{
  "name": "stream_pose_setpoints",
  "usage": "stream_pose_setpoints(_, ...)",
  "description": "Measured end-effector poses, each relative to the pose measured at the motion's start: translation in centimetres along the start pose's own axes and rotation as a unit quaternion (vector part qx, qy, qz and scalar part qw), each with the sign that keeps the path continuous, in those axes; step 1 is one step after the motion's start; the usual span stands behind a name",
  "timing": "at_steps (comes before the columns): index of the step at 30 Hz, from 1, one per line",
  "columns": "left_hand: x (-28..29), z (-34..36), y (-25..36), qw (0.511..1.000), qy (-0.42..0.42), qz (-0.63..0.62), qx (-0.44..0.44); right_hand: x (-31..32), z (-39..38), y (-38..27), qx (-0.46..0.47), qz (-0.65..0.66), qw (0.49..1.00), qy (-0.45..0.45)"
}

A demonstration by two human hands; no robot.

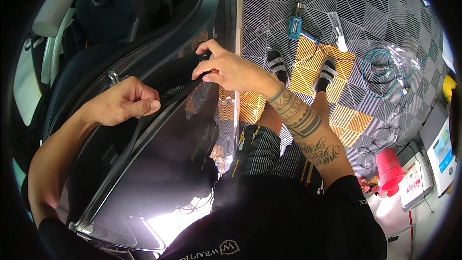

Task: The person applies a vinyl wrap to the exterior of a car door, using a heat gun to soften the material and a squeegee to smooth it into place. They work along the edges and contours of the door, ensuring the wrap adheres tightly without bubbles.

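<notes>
A dark glossy car door [168,154] stands in front of me on the left. My left hand [126,101] is closed, thumb pressed over the bent fingers, above the door's inner edge; what it grips is hidden. Beside it a black ribbed cable sleeve [172,91] runs along the gap, and a shiny metal latch piece [113,78] sticks out behind the knuckles. My right hand [224,69] bends its fingers around a small black part [204,57] at the car body's edge, with the thumb below. That part is too dark to name.
A teal heat gun [295,26] lies on the grey and orange tiled floor near my feet. Farther right are a coiled green cable [380,73], a red bucket [389,167] and a white box [417,183]. A dark car seat [91,62] shows inside the car.
</notes>
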State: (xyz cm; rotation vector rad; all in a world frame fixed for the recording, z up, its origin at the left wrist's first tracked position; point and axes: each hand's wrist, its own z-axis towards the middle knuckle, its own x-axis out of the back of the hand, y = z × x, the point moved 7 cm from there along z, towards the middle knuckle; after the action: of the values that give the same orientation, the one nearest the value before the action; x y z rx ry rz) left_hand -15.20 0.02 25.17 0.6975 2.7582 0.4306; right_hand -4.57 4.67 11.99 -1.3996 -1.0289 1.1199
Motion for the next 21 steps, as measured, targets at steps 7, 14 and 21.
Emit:
stream_pose_setpoints(7, 0.0, -0.1, 0.1, 1.0, 0.006, -0.009, -0.007, 0.1, -0.5, -1.0, 0.14, -0.115, 0.98, 0.081)
stream_pose_setpoints(14, 0.0, -0.2, 0.2, 1.0, 0.003, -0.012, -0.001, 0.0, 0.6, -0.8, 0.112, -0.068, 0.991, 0.033)
stream_pose_setpoints(21, -1.0, 0.5, 2.9, 0.986, 0.032, 0.156, 0.045, 0.7, 2.9, -0.3, 0.091, -0.068, 0.993, -0.01)
